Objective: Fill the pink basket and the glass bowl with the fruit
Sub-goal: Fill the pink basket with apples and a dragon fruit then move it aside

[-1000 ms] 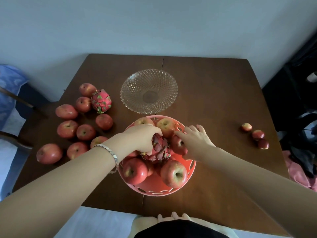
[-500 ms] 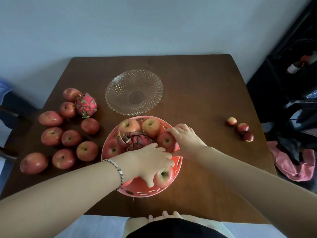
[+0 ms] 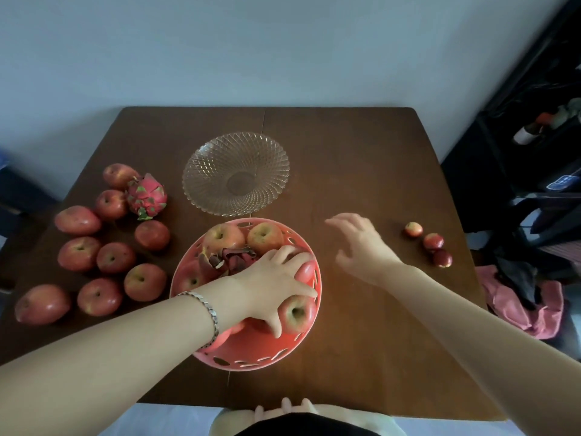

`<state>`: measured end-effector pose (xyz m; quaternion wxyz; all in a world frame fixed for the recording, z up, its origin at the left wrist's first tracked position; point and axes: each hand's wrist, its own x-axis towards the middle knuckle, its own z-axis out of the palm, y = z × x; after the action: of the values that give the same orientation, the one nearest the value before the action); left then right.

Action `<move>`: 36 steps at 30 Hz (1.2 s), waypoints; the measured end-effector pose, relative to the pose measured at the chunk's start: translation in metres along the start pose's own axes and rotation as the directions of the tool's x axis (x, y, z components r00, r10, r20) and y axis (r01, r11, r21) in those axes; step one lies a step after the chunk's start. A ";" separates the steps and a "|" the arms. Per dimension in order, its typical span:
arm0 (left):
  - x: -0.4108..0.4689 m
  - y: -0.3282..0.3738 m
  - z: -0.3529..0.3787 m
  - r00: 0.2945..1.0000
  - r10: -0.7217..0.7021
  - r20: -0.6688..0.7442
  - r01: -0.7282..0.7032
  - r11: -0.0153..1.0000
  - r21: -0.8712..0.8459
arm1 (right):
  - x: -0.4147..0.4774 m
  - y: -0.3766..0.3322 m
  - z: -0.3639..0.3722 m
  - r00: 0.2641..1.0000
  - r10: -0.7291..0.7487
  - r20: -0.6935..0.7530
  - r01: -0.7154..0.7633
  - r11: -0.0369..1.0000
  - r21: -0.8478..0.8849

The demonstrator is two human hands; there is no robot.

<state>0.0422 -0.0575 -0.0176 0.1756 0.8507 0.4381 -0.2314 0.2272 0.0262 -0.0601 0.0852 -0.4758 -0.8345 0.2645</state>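
Observation:
The pink basket (image 3: 251,357) stands at the table's front middle, holding several apples and a dark dragon fruit (image 3: 229,261). My left hand (image 3: 273,284) lies spread over the fruit on the basket's right side, its fingers resting on an apple (image 3: 297,313) without gripping it. To the right of the basket my right hand (image 3: 361,243) hovers over the bare table, open and holding nothing. Behind the basket sits the glass bowl (image 3: 235,173) with nothing in it. Several loose apples (image 3: 114,258) and a pink dragon fruit (image 3: 146,196) lie at the left.
Three small red fruits (image 3: 432,242) sit near the table's right edge. A pink cloth (image 3: 522,300) and dark clutter lie on the floor to the right. A white wall stands behind the brown table (image 3: 361,152).
My right hand has let go of the basket's apple and moved right, off the basket. My left hand has slid further right across the fruit in the basket.

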 end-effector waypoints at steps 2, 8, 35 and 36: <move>0.002 0.000 -0.007 1.000 -0.016 -0.020 0.016 1.000 0.000 | -0.004 0.035 -0.013 0.951 0.283 -0.125 -0.284 0.959 0.005; 0.030 -0.006 -0.026 0.946 -0.161 -0.282 0.110 0.976 -0.189 | -0.005 0.116 -0.013 0.594 0.802 -0.057 -0.804 0.590 -0.072; 0.029 -0.022 -0.032 0.833 -0.504 -0.229 -0.091 0.283 -0.955 | 0.003 -0.031 -0.022 0.990 0.136 0.037 -0.141 0.958 0.250; 0.021 -0.020 -0.028 0.818 -0.522 -0.241 -0.097 0.289 -0.953 | -0.002 -0.044 -0.021 0.991 0.104 0.079 -0.120 0.966 0.228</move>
<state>0.0430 -0.0188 -0.0079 0.4765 0.5424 0.6322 0.2812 0.2033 0.0137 -0.0193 0.0975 -0.5000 -0.7720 0.3800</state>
